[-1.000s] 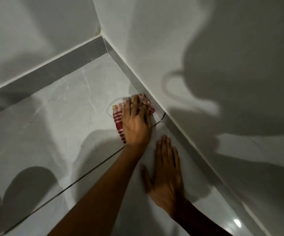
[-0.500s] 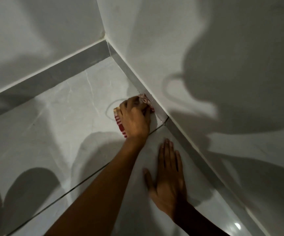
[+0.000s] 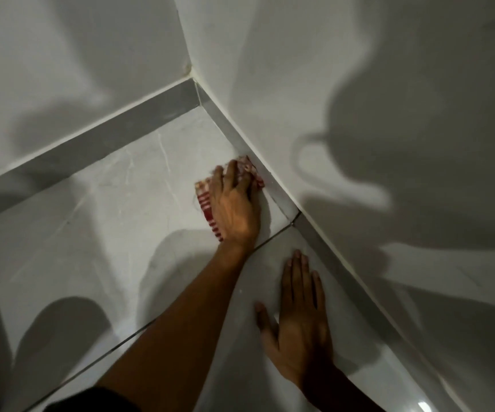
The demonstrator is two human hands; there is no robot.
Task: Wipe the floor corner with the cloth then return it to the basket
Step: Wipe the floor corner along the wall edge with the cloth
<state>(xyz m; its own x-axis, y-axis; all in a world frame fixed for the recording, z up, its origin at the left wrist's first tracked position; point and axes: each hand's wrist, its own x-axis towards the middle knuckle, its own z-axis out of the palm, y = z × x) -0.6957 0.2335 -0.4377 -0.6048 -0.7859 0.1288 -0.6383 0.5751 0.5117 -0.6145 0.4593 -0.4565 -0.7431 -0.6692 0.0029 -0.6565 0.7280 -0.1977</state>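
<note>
Against the skirting, cloth [image 3: 207, 203] seemingly gripped under left hand [image 3: 234, 209], right hand [image 3: 299, 319] flat, empty.

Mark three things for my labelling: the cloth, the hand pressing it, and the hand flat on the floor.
cloth [image 3: 206, 203], head view, striped edge left of the hand.
left hand [image 3: 235, 208], head view, back of the hand.
right hand [image 3: 299, 322], head view, back of the hand.
</note>
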